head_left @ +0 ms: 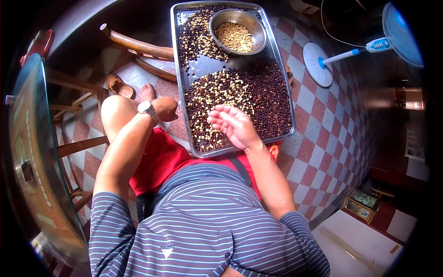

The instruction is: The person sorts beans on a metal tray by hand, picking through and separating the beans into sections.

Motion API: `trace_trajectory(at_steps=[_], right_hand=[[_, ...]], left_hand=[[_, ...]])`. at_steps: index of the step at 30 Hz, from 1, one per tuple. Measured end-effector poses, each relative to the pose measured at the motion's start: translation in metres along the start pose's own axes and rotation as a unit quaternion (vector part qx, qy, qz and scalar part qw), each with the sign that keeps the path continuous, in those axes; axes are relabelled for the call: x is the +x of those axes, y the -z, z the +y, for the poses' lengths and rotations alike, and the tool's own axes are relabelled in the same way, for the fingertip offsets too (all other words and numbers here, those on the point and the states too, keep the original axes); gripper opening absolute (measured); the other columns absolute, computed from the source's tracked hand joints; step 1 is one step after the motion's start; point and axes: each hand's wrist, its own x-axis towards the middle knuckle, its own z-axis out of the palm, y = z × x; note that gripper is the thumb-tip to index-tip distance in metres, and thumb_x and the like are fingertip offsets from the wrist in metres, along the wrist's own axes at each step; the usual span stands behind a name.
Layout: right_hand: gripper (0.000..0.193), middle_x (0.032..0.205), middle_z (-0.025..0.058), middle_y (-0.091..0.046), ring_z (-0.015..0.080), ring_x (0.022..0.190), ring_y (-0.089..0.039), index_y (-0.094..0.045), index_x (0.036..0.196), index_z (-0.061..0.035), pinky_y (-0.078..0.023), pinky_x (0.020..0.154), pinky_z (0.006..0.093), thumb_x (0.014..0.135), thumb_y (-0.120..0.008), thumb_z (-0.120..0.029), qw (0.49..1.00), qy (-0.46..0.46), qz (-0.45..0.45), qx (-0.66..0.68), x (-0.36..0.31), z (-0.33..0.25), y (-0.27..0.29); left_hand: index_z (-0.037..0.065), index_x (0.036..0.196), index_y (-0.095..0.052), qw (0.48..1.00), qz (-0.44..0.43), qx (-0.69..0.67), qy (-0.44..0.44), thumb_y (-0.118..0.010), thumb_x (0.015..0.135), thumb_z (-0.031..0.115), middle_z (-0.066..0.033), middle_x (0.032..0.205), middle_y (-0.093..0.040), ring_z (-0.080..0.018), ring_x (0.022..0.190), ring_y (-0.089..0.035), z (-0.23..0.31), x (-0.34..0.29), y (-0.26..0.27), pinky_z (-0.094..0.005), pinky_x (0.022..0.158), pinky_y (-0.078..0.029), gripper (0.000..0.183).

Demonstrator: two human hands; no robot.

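A large metal tray [197,66] lies in front of me, spread with dark brown beans [272,104] and pale cream beans [226,87] that mix on the near left side. In the tray's far right part stands a steel bowl [260,42] with pale beans [234,37] inside. My right hand [236,127] is over the near part of the tray, palm turned up and fingers loosely bent; I see nothing held in it. Beside the tray's left edge, my left hand [165,109] rests by my knee, a watch [146,108] at its wrist. Its fingers are hidden.
A white and blue standing fan [318,64] is on the checkered floor to the right. At the left stands a glass-topped table [34,152]. Curved wooden furniture parts [143,47] reach toward the tray, and a brown slipper [120,86] lies near my foot.
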Motion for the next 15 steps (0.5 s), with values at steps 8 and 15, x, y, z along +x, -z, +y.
trace_trajectory(at_steps=[8, 15], right_hand=[[0.026, 0.116, 0.0165, -0.067, 0.0277, 0.109, -0.067, -0.056, 0.124, -0.0005, -0.057, 0.092, 0.037, 0.103, -0.049, -0.014, 0.993, 0.055, 0.076, 0.068, 0.009, -0.028, 0.034], [0.026, 0.116, 0.0174, -0.067, 0.029, 0.11, -0.066, -0.058, 0.122, 0.0003, -0.057, 0.093, 0.0383, 0.103, -0.049, -0.014, 0.989, 0.075, 0.093, 0.092, 0.019, -0.031, 0.036]], left_hand=[[0.023, 0.125, -0.061, 0.998, -0.064, -0.004, 0.001, -0.08, 0.06, 0.062, -0.0213, 0.135, -0.044, -0.0372, 0.131, -0.036, 0.006, -0.009, 0.013, -0.043, 0.111, -0.028, 0.078], [0.024, 0.12, -0.063, 0.999, -0.046, -0.007, 0.003, -0.08, 0.06, 0.061, -0.0212, 0.133, -0.045, -0.0373, 0.13, -0.036, -0.001, -0.006, 0.009, -0.0434, 0.11, -0.028, 0.073]])
